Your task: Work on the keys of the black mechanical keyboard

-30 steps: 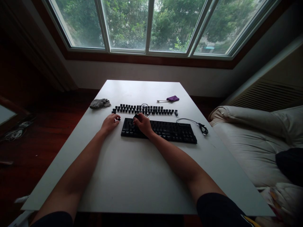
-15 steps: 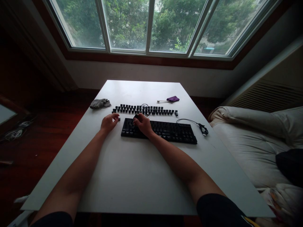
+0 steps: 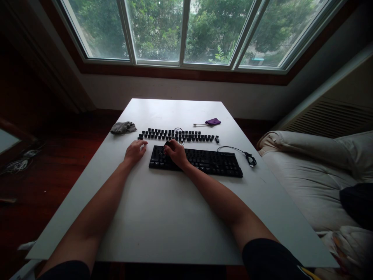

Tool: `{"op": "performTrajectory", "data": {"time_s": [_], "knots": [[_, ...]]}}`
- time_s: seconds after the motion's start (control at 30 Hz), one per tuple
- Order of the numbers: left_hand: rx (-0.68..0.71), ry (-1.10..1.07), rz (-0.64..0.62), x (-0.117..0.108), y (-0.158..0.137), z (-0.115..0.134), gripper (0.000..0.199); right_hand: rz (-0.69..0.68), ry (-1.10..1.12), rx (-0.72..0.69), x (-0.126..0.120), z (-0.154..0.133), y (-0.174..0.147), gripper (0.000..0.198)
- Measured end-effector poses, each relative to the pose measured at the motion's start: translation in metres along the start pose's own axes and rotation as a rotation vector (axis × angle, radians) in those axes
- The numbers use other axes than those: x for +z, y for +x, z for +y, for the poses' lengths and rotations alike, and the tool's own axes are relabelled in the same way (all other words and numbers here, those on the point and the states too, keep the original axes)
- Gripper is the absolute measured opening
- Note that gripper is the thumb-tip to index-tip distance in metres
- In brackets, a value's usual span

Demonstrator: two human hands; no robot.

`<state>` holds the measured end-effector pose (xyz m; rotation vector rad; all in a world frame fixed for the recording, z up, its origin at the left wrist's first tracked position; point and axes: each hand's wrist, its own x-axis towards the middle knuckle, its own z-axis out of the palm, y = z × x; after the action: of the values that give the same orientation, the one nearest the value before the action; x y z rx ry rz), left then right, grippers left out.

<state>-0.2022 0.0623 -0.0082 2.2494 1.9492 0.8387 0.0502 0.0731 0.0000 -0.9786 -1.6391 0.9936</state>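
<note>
A black keyboard (image 3: 215,162) lies on the white table, with part of its left side bare of keycaps. Over that left part, my right hand (image 3: 177,153) is closed on a small black tool with thin wire ends, which looks like a keycap puller (image 3: 167,143). My right fingers hide some of the keys. Left of the keyboard, my left hand (image 3: 134,152) hovers close to the table with curled fingers. Whatever is inside those fingers is hidden. Just beyond both hands, loose black keycaps (image 3: 159,136) are laid out in rows.
A grey cloth (image 3: 123,127) lies at the left table edge. Farther back are a purple cloth (image 3: 213,121) and a thin white stick (image 3: 199,125). The keyboard's coiled cable (image 3: 250,158) rests at the right. A pale sofa (image 3: 303,179) stands beside the table.
The dark keycap at my left fingertips is out of sight now, and those fingers have shifted slightly. My right hand and the keyboard have stayed put.
</note>
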Motion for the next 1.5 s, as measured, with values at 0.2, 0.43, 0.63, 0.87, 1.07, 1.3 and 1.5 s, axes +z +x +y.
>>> {"op": "performTrajectory", "data": {"time_s": [0.2, 0.43, 0.63, 0.87, 1.07, 1.3, 1.5], "knots": [[0.005, 0.017, -0.024, -0.002, 0.0, 0.0, 0.025, 0.0, -0.02, -0.001, 0.0, 0.0, 0.0, 0.022], [-0.014, 0.045, 0.004, -0.001, 0.0, -0.002, 0.023, 0.002, -0.001, -0.003, 0.001, 0.002, 0.0, 0.022], [0.016, 0.031, 0.0, -0.001, 0.0, -0.002, 0.024, 0.001, -0.006, 0.012, 0.001, 0.001, 0.0, 0.022], [-0.003, 0.021, -0.015, 0.0, 0.0, -0.002, 0.026, -0.009, -0.004, -0.015, 0.0, 0.001, 0.0, 0.022], [0.021, 0.054, -0.005, 0.006, 0.0, -0.007, 0.026, -0.015, -0.007, 0.002, 0.0, 0.003, 0.001, 0.023], [0.037, 0.038, 0.007, 0.009, 0.0, -0.011, 0.026, -0.02, 0.003, -0.004, 0.001, 0.003, 0.001, 0.022], [0.059, 0.036, 0.006, 0.011, 0.001, -0.014, 0.025, -0.012, -0.01, -0.011, 0.001, 0.004, 0.001, 0.022]]}}
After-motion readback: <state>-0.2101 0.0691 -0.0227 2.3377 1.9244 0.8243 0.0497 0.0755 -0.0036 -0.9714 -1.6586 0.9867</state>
